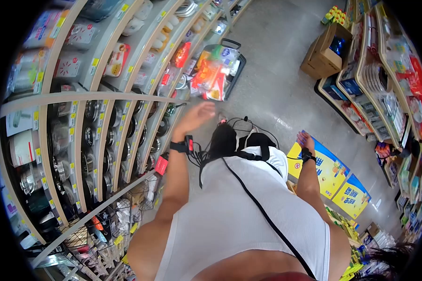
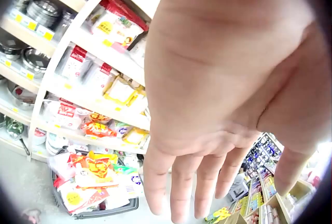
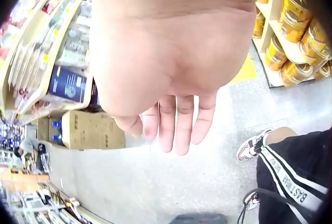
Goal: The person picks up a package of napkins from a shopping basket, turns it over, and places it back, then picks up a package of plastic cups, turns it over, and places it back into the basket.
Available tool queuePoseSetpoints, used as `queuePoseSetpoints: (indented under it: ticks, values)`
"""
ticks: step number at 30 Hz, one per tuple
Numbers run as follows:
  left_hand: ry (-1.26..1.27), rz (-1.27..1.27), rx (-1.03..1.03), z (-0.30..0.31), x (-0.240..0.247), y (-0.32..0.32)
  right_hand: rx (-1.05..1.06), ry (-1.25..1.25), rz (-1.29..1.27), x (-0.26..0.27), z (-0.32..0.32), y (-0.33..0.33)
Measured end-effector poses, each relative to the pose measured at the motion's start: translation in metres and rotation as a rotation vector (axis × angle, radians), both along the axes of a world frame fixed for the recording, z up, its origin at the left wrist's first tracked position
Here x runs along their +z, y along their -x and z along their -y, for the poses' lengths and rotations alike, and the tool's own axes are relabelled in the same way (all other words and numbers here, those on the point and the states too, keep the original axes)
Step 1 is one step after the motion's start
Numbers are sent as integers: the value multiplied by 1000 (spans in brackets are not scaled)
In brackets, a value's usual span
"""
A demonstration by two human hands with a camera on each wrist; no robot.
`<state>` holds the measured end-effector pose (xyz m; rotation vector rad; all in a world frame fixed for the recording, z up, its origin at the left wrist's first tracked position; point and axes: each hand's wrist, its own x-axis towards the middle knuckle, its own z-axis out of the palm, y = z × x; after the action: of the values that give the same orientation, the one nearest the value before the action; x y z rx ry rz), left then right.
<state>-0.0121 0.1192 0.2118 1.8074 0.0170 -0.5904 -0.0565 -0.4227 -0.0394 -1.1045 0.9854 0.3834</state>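
My left hand (image 1: pixel 197 116) reaches forward beside the shelves, fingers extended and nothing in it. Just ahead of it on the floor stands a dark shopping basket (image 1: pixel 239 70), heaped with packets (image 1: pixel 208 77) in red, orange and clear plastic. In the left wrist view the straight fingers (image 2: pixel 181 182) hang beside the same basket (image 2: pixel 132 204). My right hand (image 1: pixel 305 142) is held out low on the other side, over a yellow and blue floor sticker (image 1: pixel 321 171). Its fingers (image 3: pixel 182 125) hang loosely straight in the right wrist view, holding nothing.
Shelves (image 1: pixel 56 100) with metal pans and packaged goods line the left. More shelving (image 1: pixel 361 79) stands on the right, with a cardboard box (image 1: pixel 321 58) at its end. Yellow tins (image 3: pixel 295 19) fill another rack. Cables (image 1: pixel 267 131) hang near my legs.
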Motion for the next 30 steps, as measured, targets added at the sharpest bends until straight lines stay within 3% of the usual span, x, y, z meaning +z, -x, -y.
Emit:
queuePoseSetpoints:
  ticks: [7, 9, 11, 14, 17, 19, 20, 21, 22, 23, 24, 25, 27, 29, 30]
  values:
    - [-70, 162, 24, -6, -3, -82, -284, -84, 44, -18, 60, 24]
    - [-1, 106, 143, -1, -17, -105, -318, -87, 15, -24, 51, 26]
    - [-25, 105, 130, -13, -71, -134, -308, -130, 15, -33, 44, 29]
    - [-308, -5, -36, -11, -143, -162, -337, -158, -38, -11, 34, 15]
    - [-174, -240, 37, -4, -194, -183, -298, -80, -82, -2, 49, -3]
    - [-540, 44, -389, -15, -272, -202, -22, -318, 121, -34, 96, -9]
    - [-555, -43, -313, -15, -294, -206, -46, -336, 50, -5, 87, -36]
    - [-565, -136, -238, -8, -304, -205, 1, -221, 49, -16, 94, -48]
    - [-466, -339, -55, 5, -285, -214, -48, -169, -51, -10, 99, -65]
    - [-352, -544, 121, 11, -265, -226, -162, -162, -128, -40, 121, -73]
    - [-296, -541, 159, 9, -280, -235, -94, -170, -211, -30, 129, -95]
    - [-196, -611, 307, 13, -280, -245, 37, 137, -242, -15, 118, -118]
    - [-19, -745, 605, 15, -313, -262, 207, 152, -262, 4, 110, -174]
    - [-19, -858, 598, 17, -324, -285, 498, 158, -296, 20, 116, -236]
    - [0, -880, 606, 18, -325, -294, 640, 169, -164, 23, 118, -271]
